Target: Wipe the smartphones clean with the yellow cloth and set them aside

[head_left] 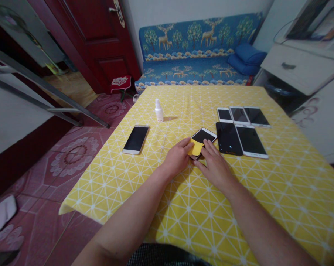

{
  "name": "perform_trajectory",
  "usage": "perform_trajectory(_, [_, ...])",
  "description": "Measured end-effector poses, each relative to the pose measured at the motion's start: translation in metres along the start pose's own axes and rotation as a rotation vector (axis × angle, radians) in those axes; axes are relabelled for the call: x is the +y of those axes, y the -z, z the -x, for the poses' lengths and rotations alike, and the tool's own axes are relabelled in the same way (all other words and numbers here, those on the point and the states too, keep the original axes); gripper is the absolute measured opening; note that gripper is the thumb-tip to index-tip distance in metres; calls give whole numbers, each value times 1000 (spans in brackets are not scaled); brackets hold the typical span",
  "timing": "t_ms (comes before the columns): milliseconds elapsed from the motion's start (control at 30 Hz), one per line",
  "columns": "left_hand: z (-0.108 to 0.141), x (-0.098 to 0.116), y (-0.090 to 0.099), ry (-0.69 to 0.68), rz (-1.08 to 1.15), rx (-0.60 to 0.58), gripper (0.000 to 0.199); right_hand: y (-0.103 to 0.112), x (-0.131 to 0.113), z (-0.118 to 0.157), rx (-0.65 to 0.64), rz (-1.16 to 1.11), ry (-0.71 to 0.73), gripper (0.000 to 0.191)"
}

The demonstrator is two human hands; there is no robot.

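Observation:
A white-framed smartphone (203,136) lies tilted on the yellow patterned tablecloth (211,207), its dark screen facing up. My left hand (178,157) presses a yellow cloth (196,147) against the lower part of the screen. My right hand (214,166) has its fingers on the phone's right edge. A white spray bottle (159,110) stands upright beyond my hands. To its lower left lies a gold-backed smartphone (135,139). Several other phones (251,141) lie screen up in a group to the right.
The tablecloth's left edge drops to a pink patterned tile floor (72,159). Beyond the table stand a blue deer-print sofa (194,48) and a dark red door (92,37). A white drawer cabinet (300,64) stands at the right, with metal rails (45,88) at the left.

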State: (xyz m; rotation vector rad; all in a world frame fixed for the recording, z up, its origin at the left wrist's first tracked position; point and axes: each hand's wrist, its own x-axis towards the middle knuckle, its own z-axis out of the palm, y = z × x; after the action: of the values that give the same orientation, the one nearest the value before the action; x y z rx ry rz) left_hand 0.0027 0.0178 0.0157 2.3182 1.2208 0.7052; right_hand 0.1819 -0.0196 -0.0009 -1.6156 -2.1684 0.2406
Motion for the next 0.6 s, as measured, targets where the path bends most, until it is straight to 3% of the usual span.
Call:
perform_trajectory(400, [-1,-1,4,-4,-11,-4,42,-1,1,1,7,-8,8,43])
perform_trajectory(600, [-1,-4,12,-21,-65,9,35,0,0,0,-3,2,-3,53])
